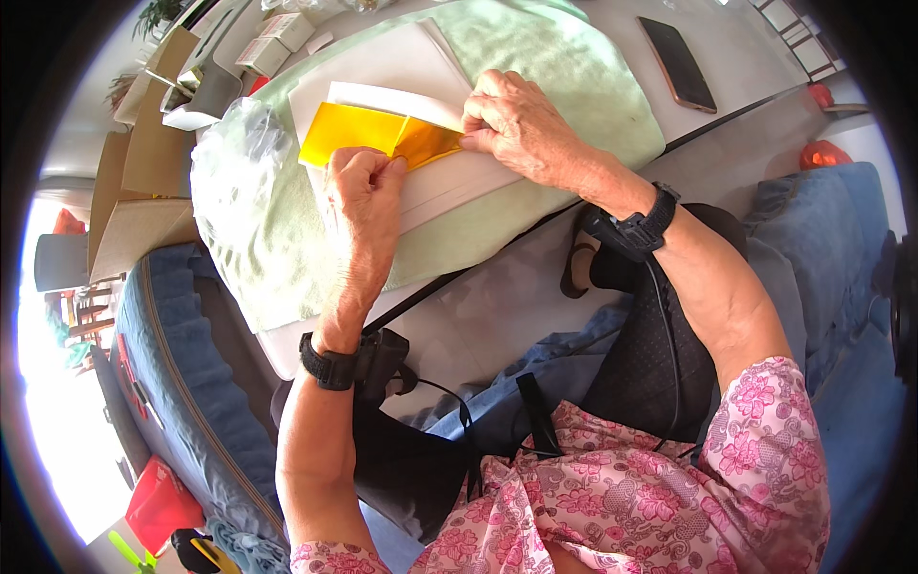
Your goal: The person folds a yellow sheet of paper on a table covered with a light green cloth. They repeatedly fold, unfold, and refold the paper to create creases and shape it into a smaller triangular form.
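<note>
A strip of glossy yellow paper (358,130) with a crease across it lies over a stack of white paper sheets (448,185). My left hand (364,190) pinches the lower edge of the yellow paper near the crease, between thumb and curled fingers. At its right end, my right hand (513,125) grips the narrower, darker-looking part with thumb and forefinger. Behind the yellow paper, a white sheet edge curls up slightly. The stack rests on a pale green cloth (581,86). The fingertips partly hide the paper's edges.
A smartphone (676,64) lies on the table right of the cloth. Crumpled clear plastic (240,165) sits at the cloth's left side, near an open cardboard box (154,151). Small white boxes (264,56) stand at the back left. Cables hang from both wrist straps.
</note>
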A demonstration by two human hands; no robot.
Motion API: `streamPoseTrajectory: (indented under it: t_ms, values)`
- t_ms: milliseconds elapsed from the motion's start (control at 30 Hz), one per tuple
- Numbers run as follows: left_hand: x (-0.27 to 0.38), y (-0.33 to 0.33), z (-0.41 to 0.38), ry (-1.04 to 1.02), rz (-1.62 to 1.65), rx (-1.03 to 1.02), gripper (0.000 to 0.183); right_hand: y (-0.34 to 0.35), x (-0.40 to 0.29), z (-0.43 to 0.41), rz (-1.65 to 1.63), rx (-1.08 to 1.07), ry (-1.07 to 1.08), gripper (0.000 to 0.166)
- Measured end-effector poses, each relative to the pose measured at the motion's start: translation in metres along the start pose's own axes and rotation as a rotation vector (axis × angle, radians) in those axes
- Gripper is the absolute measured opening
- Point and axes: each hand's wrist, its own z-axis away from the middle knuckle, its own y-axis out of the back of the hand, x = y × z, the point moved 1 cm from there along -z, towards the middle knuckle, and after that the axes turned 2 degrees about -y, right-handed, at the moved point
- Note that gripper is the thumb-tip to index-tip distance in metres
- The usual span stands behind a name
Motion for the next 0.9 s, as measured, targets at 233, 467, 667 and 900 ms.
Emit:
streamPoseTrajectory:
  t_ms: [233, 467, 667, 900]
  values:
    - [0.0054, -0.0003, -0.0002, 0.085, 0.031, -0.001, 0.013, 0.0003, -0.0005, 0.0004, 0.002, 0.008, -0.008, 0.015]
    - [0.0025, -0.0034, 0.0002, 0.039, -0.083, 0.037, 0.014, 0.0037, -0.0015, -0.001, -0.041, -0.019, -0.036, 0.015]
    - [0.0016, -0.0046, -0.0012, 0.028, -0.099, 0.041, 0.014, 0.0064, 0.0002, 0.0, -0.119, -0.039, -0.09, 0.02]
    - [0.0031, -0.005, -0.0003, 0.028, -0.144, 0.063, 0.016, 0.0036, 0.0047, -0.0013, -0.135, -0.034, -0.058, 0.022]
